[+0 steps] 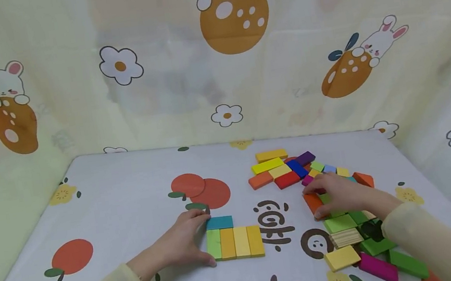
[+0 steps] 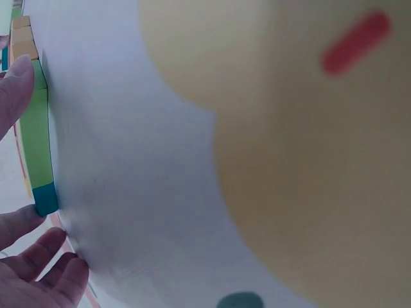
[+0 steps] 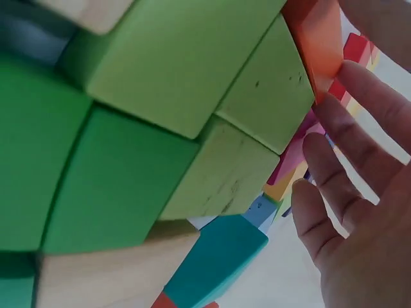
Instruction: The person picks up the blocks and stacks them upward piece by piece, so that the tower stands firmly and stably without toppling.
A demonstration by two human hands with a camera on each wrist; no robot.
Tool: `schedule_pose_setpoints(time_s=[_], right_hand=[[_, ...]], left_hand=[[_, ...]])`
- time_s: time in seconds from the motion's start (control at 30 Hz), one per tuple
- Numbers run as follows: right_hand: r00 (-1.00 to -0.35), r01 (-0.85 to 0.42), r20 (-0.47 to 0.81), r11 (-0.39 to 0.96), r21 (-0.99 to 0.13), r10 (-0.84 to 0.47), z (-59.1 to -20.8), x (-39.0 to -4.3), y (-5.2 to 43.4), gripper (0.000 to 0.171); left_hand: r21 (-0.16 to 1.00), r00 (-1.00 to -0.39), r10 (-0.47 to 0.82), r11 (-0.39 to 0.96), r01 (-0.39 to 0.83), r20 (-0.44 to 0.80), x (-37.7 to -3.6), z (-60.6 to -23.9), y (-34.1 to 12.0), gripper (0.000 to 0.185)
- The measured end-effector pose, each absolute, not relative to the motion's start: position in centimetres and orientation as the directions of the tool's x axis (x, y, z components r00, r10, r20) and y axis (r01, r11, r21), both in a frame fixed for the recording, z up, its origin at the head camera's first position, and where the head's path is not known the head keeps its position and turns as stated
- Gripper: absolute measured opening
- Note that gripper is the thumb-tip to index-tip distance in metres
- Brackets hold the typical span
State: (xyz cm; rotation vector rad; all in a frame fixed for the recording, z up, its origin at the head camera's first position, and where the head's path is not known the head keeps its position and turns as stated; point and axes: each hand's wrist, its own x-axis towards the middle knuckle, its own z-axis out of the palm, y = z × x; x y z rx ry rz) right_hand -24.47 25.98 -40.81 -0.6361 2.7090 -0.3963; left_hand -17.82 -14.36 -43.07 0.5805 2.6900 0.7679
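My left hand (image 1: 183,241) spans the left side of a small flat arrangement of blocks. Its index fingertip touches the teal block (image 1: 219,223), and its thumb is at the near end of the light green block (image 1: 213,245). The other left fingers are spread loosely in the left wrist view. Beside the green block, yellow-orange blocks (image 1: 242,242) stand side by side. Over the loose pile, my right hand (image 1: 338,194) pinches an orange block (image 1: 314,206) between thumb and fingertips. That orange block (image 3: 318,42) borders green blocks (image 3: 263,83) in the right wrist view.
Loose blocks cover the table's right side, including a red block (image 1: 287,180), a natural wood block (image 1: 346,238), a magenta block (image 1: 378,268) and several green ones. The white printed tablecloth (image 1: 131,213) meets a patterned curtain (image 1: 167,100) behind.
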Motion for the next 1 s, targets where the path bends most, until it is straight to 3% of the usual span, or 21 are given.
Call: schedule_pose_setpoints(time_s=[0.17,0.4,0.67,0.8,1.0], right_hand=[[-0.845,-0.404,-0.241,0.865,-0.297,-0.477,-40.8,-23.9,26.1,0.063],[-0.894,-0.395,-0.184,0.912,-0.108,-0.408,-41.4,-23.9,23.2,0.062],[-0.913,-0.155,-0.312,0.93,-0.334,-0.264,-41.3,-23.5,20.5,0.053],[-0.881,-0.182,-0.334,0.893,-0.412,-0.334,-40.8,-23.6,21.4,0.039],[-0.849,-0.241,-0.321,0.849,-0.471,-0.419,-40.7,-23.6,22.5,0.034]], left_hand=[[0.559,-0.878,0.452,0.773,0.299,-0.156,-17.9,-43.2,-14.4,0.097],[0.56,-0.879,0.452,0.772,0.299,-0.153,-17.9,-43.2,-14.4,0.098],[0.571,-0.878,0.456,0.764,0.301,-0.146,-17.8,-43.1,-14.5,0.097],[0.576,-0.879,0.454,0.762,0.296,-0.149,-17.7,-43.1,-14.5,0.097],[0.566,-0.875,0.463,0.763,0.312,-0.142,-17.7,-43.0,-14.5,0.098]])
